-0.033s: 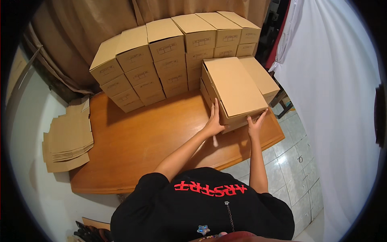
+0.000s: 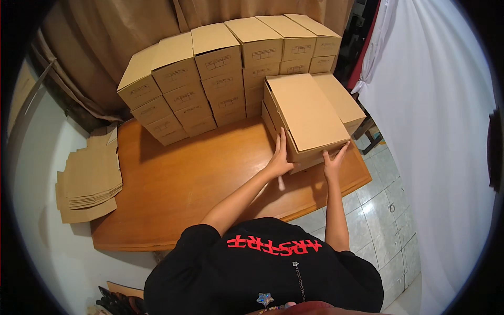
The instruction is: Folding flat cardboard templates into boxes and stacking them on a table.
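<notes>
A closed brown cardboard box lies on top of another box at the table's right side. My left hand is pressed to its near left corner, fingers stretched up along the side and thumb at the front. At the near right corner my right hand grips the same box, its thumb on the front face and its fingers round the edge. The box sits between both hands. Part of the lower box shows beneath it, and a further cardboard box stands against its right side.
Stacked cardboard boxes form a row along the far edge of the wooden table, before a brown curtain. Flattened cardboard sheets are piled at the left. A white cloth hangs at the right, beside the tiled floor.
</notes>
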A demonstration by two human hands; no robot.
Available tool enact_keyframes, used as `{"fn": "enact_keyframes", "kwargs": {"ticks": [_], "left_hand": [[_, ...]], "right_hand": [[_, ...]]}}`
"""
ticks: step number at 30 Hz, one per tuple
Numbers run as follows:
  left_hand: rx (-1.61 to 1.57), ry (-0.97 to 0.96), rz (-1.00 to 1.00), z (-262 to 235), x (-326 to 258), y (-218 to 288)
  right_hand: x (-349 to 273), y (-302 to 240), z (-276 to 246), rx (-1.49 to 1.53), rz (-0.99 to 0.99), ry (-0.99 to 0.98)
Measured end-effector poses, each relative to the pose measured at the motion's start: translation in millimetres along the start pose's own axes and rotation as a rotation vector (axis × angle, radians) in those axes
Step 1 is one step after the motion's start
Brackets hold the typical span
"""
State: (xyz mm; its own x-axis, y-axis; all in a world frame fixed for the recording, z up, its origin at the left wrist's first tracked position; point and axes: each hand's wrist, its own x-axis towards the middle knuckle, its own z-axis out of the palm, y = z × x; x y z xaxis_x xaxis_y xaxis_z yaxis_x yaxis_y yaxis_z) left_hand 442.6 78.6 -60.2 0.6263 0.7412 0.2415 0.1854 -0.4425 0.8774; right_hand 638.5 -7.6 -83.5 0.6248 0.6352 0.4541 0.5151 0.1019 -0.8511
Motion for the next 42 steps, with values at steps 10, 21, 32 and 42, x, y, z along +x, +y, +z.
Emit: {"fn": "enact_keyframes", "kwargs": {"ticks": [10,21,32,42], "left_hand": [[-0.023,-0.031,-0.061,11.7,0.3,-0.4],[-0.014,-0.062,-0.017,12.8,-28.3,-14.5],[-0.309,-0.116,-0.301,-53.8,-136.1,-75.9],[-0.08,0.286,-0.536,-183.0,-291.6,-115.5]], "right_hand": [[6.7,19.4,3.6,-0.065,-0.008,0.024],[-38.4,-24.8,23.9,-0.127,0.131,0.132],[-176.4,-62.8,103.1,-0.182,0.12,-0.236],[-272.7,-119.2,230.9,-0.12,0.067,-0.917]]}}
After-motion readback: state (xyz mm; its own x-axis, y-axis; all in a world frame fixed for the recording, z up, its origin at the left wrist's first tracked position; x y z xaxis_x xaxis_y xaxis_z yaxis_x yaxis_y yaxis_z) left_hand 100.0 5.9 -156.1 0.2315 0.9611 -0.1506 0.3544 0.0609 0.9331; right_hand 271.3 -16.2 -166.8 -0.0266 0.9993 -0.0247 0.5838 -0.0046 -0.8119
